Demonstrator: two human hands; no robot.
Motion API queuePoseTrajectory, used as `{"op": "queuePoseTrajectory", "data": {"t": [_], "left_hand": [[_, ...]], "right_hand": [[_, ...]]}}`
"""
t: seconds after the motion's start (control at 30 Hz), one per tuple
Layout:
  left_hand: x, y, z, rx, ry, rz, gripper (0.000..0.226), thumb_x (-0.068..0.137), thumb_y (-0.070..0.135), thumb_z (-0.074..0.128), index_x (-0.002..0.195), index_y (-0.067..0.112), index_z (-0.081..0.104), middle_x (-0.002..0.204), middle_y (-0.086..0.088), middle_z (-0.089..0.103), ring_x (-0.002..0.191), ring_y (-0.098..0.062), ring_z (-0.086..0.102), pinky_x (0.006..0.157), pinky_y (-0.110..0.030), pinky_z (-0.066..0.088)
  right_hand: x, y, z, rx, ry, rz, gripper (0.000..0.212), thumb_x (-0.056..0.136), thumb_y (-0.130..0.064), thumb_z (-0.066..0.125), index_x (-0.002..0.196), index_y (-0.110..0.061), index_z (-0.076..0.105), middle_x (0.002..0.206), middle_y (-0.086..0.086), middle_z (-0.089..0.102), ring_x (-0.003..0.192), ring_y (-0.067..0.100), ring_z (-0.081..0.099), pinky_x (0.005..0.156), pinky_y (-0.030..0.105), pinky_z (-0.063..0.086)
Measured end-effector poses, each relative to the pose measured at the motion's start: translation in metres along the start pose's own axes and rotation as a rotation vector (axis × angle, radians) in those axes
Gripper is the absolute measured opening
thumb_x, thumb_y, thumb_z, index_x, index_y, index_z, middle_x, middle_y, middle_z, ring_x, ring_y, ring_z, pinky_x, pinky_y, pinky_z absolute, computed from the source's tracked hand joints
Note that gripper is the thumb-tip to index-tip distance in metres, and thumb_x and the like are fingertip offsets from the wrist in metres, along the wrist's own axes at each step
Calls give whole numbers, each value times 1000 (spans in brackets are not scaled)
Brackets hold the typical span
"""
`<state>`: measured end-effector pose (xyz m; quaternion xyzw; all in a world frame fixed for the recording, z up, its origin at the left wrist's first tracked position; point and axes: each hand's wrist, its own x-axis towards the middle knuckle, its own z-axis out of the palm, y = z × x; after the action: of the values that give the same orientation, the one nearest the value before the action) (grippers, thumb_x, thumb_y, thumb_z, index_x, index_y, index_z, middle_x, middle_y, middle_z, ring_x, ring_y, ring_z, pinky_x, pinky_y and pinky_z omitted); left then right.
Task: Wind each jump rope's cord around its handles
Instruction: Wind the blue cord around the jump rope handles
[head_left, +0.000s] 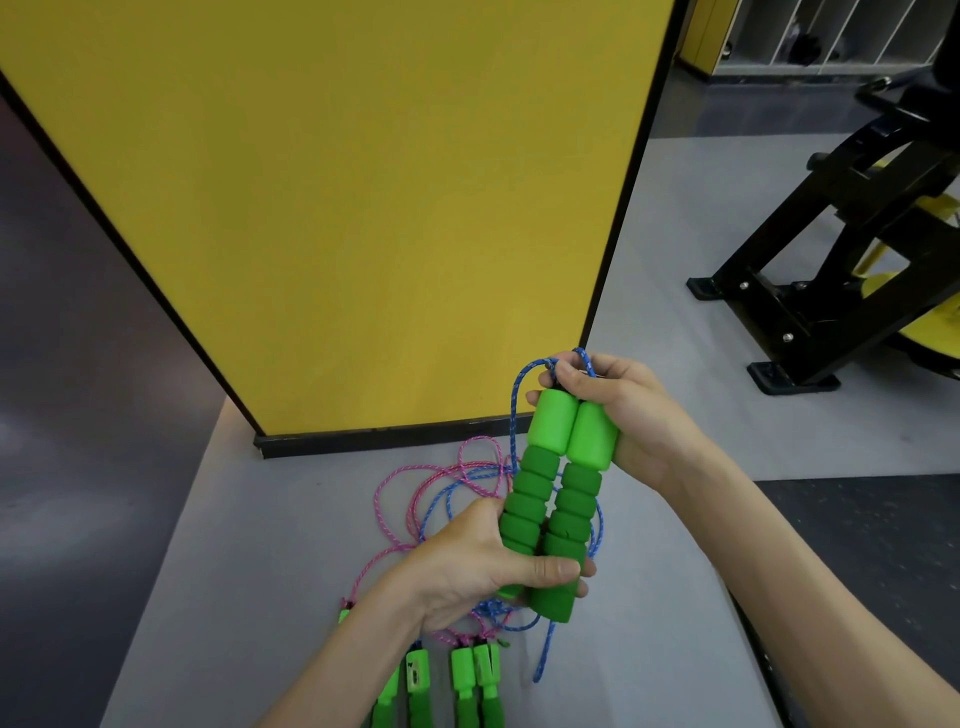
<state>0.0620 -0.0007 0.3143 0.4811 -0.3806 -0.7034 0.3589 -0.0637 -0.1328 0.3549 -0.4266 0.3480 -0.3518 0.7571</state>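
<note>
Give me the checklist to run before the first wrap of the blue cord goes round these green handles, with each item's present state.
1. The two green handles side by side, touching: ok.
2. Grip of the left hand on their foam ends: ok.
3. Grip of the right hand on the cap ends, with the blue cord looped at its fingers: ok.
4. Blue cord free of the pink cord: not ok, they cross on the surface.
5. Blue cord clear of the spare handles: cannot tell, the left hand hides it.
</note>
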Motion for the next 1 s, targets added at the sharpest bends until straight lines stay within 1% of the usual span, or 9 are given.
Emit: {"op": "queuePoseTrajectory", "data": {"t": [0.13, 0.23, 0.33, 0.4, 0.5, 0.6, 0.7, 0.83, 1.0], "left_hand": [[0, 3, -7, 6, -5, 21, 33, 80, 10, 74, 110, 5, 60, 103, -18, 72, 93, -31, 69, 89, -53, 50], [-2, 9, -14, 2, -44, 27, 33, 79, 11, 71, 109, 4, 59, 102, -17, 71, 92, -31, 68, 89, -52, 51], [-6, 15, -21, 40, -100, 35, 32, 81, 8, 67, 110, -2, 59, 102, -18, 68, 90, -31, 67, 90, -54, 50], [-8, 18, -24, 51, -136, 27, 29, 83, 5, 64, 110, -3, 58, 100, -18, 68, 86, -29, 67, 85, -48, 54], [-11, 20, -27, 58, -198, -6, 33, 84, 1, 61, 114, -9, 54, 97, -17, 68, 83, -27, 69, 77, -39, 58], [-16, 22, -32, 46, -246, 2, 36, 82, 10, 67, 112, -5, 56, 97, -16, 69, 83, -26, 69, 78, -38, 58], [-18, 22, -38, -21, -258, 41, 49, 78, 25, 76, 113, -3, 56, 99, -18, 67, 86, -29, 67, 82, -39, 55], [-20, 19, -42, -76, -237, 71, 50, 74, 33, 80, 108, 1, 60, 98, -18, 69, 92, -31, 69, 85, -39, 55], [-27, 20, -51, -96, -213, 126, 47, 73, 34, 80, 107, 6, 64, 99, -16, 70, 79, -22, 71, 70, -30, 56]], "right_hand": [[1, -5, -2, -87, 6, 28, 24, 96, -20, 54, 90, 1, 61, 75, 11, 63, 70, 21, 61, 66, 31, 53], [9, -7, -11, -387, 212, 121, 41, 98, -41, 46, 87, -6, 65, 76, 5, 63, 70, 19, 56, 70, 31, 51], [15, -2, -25, -642, 396, -28, 42, 100, -36, 40, 72, -12, 60, 72, 4, 60, 68, 19, 54, 72, 33, 47], [14, 0, -29, -673, 267, -177, 33, 101, -28, 40, 82, -14, 64, 82, -2, 63, 80, 13, 58, 79, 30, 44], [7, 3, -24, -420, -183, -102, 45, 103, -37, 29, 119, -12, 62, 122, -3, 63, 115, 6, 56, 95, 23, 44], [3, 5, -18, -143, -389, 76, 66, 97, -49, 21, 110, -5, 69, 124, 11, 63, 128, 22, 50, 108, 36, 36], [2, 6, -13, -13, -309, 171, 61, 91, -57, 34, 87, -8, 70, 97, 15, 67, 104, 33, 61, 97, 42, 45], [-3, 6, -10, -4, -180, 208, 55, 89, -53, 38, 76, -8, 67, 72, 8, 68, 67, 21, 66, 64, 27, 55], [0, 12, -14, -107, -280, 175, 57, 92, -60, 26, 79, -16, 60, 57, 2, 45, 48, 15, 38, 51, 27, 39]]}}
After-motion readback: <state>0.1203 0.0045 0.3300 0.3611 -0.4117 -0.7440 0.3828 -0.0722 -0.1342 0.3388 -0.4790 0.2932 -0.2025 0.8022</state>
